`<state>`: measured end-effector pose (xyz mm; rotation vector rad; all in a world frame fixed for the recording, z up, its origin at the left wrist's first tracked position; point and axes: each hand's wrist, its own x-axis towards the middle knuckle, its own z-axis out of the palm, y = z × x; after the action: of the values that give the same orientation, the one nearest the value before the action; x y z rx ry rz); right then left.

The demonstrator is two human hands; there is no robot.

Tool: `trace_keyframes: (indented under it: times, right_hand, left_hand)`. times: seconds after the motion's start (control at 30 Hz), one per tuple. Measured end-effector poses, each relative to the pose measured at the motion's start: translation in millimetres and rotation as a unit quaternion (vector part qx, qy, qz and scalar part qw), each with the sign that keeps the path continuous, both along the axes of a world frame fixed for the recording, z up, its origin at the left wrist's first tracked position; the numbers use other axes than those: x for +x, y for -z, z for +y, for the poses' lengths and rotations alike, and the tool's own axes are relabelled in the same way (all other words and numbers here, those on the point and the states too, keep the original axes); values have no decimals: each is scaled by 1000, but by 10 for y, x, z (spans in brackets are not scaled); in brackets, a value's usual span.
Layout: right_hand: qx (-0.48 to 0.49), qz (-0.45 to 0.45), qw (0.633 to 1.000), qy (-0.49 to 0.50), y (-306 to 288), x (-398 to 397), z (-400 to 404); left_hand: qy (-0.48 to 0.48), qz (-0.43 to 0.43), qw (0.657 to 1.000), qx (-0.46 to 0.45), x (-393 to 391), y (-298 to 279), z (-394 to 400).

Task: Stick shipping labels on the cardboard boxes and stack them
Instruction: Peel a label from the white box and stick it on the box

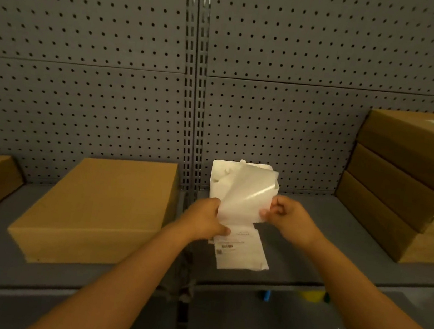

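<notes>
My left hand [207,218] pins the white printed shipping label [241,246] while my right hand [287,217] pinches its glossy translucent backing sheet [247,196], both grips closed mid-frame; next, I judge, press it onto the plain brown cardboard box [99,209] lower left.

flat brown cardboard box [99,212] lying on shelf left, three boxes stacked [406,186] right, top one labelled, white shipping label [245,201] half-peeled from backing, centre

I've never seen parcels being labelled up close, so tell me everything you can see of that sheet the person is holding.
The label sheet is white, thin and glossy, catching a streak of light. It is held upright above the grey shelf, curling as a layer is peeled back. The left hand pinches its lower left edge, the right hand its right edge. A printed part with dark text and a small code hangs below toward the shelf. Behind it stands a white container.
</notes>
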<state>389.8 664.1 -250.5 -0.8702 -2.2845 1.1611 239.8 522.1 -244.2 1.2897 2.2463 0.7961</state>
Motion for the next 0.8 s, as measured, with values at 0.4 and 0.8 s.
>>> trace_keyframes:
  times: [0.4, 0.8]
  right_hand:
    - [-109, 154, 982, 2, -413, -279, 38]
    - [-112, 128, 985, 6, -328, -296, 68]
  left_hand:
    - [-61, -71, 988, 119, -252, -227, 212]
    - [-57, -192, 967, 155, -433, -432, 252]
